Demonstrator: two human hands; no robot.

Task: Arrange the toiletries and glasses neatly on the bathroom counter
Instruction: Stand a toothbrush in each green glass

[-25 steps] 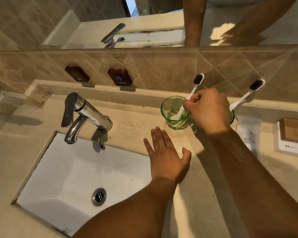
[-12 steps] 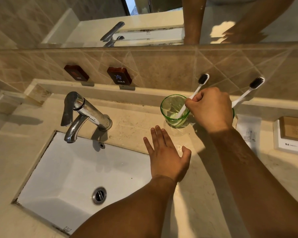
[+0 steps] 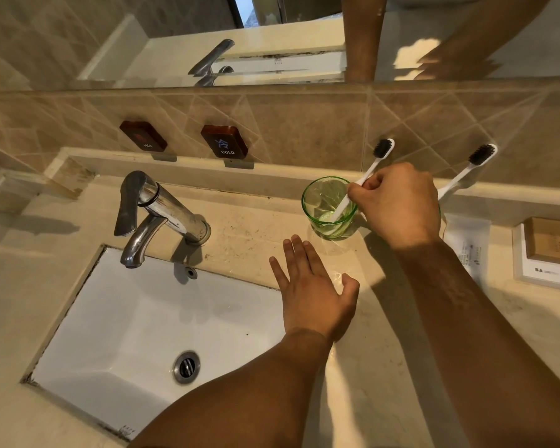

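Observation:
A green glass (image 3: pixel 320 205) stands on the beige counter (image 3: pixel 385 350) near the back ledge. A white toothbrush with black bristles (image 3: pixel 374 163) leans in it, and my right hand (image 3: pixel 398 202) is shut on its handle just above the rim. A second toothbrush of the same kind (image 3: pixel 466 171) sticks up to the right; the glass holding it is almost wholly hidden behind my right hand. My left hand (image 3: pixel 314 292) lies flat and open on the counter in front of the green glass, holding nothing.
A chrome faucet (image 3: pixel 156 208) stands over the white sink (image 3: pixel 143 324) at the left. HOT and COLD plaques (image 3: pixel 223 142) hang on the tiled wall. A paper sachet (image 3: pixel 469 244) and a white tray with a brown box (image 3: pixel 550 247) lie at the right.
My right hand has tilted the toothbrush slightly in the green glass. The left hand has stayed flat on the counter.

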